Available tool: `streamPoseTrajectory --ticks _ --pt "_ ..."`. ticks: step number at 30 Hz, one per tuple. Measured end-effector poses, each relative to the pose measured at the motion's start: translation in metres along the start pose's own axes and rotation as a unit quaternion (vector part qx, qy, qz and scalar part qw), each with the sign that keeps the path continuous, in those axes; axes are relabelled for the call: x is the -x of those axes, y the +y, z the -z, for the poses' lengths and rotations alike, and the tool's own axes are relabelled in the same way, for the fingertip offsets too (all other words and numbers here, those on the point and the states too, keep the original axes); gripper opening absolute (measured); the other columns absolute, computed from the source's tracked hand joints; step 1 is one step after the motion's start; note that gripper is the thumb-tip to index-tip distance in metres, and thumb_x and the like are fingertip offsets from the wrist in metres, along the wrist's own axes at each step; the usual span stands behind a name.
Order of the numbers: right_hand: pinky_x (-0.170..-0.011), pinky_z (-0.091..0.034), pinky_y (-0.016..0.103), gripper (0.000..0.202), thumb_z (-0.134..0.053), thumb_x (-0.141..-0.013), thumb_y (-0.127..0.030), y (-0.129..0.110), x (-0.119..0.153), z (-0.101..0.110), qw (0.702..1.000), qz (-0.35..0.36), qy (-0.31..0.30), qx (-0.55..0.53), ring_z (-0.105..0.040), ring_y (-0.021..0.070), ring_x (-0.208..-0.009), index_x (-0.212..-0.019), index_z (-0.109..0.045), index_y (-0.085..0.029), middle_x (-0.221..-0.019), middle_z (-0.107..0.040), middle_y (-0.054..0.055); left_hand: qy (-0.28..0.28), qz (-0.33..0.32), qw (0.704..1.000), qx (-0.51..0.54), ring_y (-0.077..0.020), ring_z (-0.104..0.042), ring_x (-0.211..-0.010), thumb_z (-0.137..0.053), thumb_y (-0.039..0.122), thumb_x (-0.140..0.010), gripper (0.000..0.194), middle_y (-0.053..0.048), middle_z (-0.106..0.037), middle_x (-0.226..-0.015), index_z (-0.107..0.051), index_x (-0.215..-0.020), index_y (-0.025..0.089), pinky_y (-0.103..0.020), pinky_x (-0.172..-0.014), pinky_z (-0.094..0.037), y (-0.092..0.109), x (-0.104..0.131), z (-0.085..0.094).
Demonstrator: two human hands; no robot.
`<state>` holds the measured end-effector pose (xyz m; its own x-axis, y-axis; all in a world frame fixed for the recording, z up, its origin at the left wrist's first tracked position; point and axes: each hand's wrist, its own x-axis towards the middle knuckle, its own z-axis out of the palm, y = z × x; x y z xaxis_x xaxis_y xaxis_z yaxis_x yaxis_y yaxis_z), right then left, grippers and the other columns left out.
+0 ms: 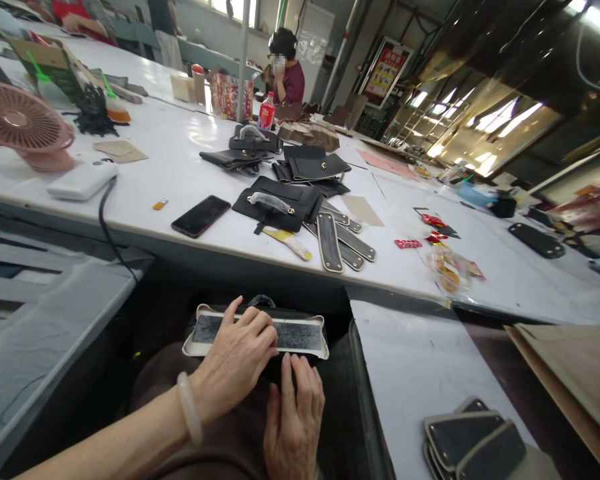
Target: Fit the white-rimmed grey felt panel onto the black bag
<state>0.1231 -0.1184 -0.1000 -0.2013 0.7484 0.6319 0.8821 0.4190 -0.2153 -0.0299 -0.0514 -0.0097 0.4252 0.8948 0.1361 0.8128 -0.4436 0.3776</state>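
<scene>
On my lap is a dark handbag (300, 335), its long grey-black panel with a pale border facing up. A loop handle (261, 301) shows at its far side. My left hand (245, 347), with a pale bangle (189, 407) on the wrist, lies across the panel. Its index finger is stretched out and the other fingers are bent, touching the panel and near border. My right hand (297, 407) is at the near edge, fingers stretched side by side against the bag and thumb apart. The bag's underside is hidden.
Ahead on the white table (260, 273) lie a phone (201, 216), black leather bags (270, 200), strip-shaped panels (329, 241) and a yellow-handled brush (287, 243). A pink fan (25, 123) stands left. More panels (473, 440) are stacked lower right. A person (290, 73) sits behind.
</scene>
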Motion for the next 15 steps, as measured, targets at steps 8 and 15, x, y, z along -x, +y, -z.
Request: streamPoseTrajectory --ticks 8,15 --pt "-0.099 -0.039 0.052 0.054 -0.049 -0.092 -0.017 -0.018 -0.003 -0.009 0.999 0.017 -0.020 -0.036 -0.042 0.0323 -0.123 -0.143 -0.035 -0.009 -0.129 -0.050 0.019 0.046 0.043 0.997 0.037 -0.0199 -0.055 -0.091 -0.048 0.023 -0.091 0.015 0.001 -0.062 -0.089 -0.060 -0.082 0.023 -0.054 -0.105 -0.022 -0.016 0.026 0.003" --pt "-0.097 -0.041 0.051 0.054 -0.053 -0.091 -0.019 -0.024 -0.006 -0.013 0.998 0.038 -0.018 -0.046 -0.045 0.0332 -0.120 -0.142 -0.038 -0.009 -0.126 -0.052 0.018 0.249 0.091 0.952 0.154 -0.0178 -0.055 -0.098 -0.059 0.020 -0.084 0.010 0.002 -0.062 -0.096 -0.060 -0.091 0.027 -0.049 -0.113 -0.018 -0.043 0.061 0.000"
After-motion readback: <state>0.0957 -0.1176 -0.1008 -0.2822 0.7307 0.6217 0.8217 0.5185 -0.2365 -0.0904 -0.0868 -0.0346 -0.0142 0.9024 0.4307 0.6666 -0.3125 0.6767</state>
